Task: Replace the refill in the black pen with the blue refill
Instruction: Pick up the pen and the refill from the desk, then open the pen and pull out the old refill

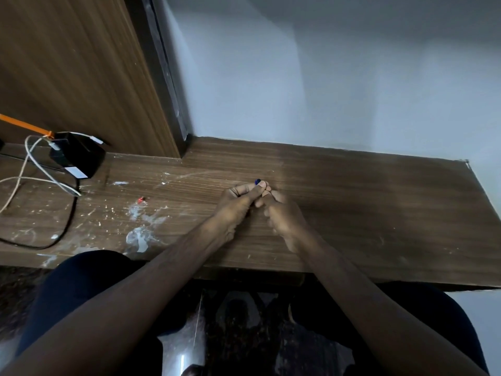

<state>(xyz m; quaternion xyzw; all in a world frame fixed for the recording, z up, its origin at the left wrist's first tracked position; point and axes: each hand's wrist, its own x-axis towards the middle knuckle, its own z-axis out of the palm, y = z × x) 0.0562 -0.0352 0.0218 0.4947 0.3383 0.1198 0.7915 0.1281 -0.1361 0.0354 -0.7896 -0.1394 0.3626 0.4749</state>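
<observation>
My left hand (236, 202) and my right hand (282, 213) meet fingertip to fingertip over the middle of the wooden desk (366, 207). A small dark blue piece (257, 182) sticks out just above my left fingertips, pinched there. Both hands' fingers are curled closed around it. The rest of the pen and any refill are hidden inside my hands; I cannot tell the black pen body apart. A tiny red piece (141, 200) lies on the desk to the left of my hands.
A black charger block (77, 157) with white cables (29, 180) and a black cord (67, 226) sits at the desk's left. White paint stains (141, 237) mark the near left surface. A wooden panel (81, 71) rises at the back left, and a pale wall stands behind.
</observation>
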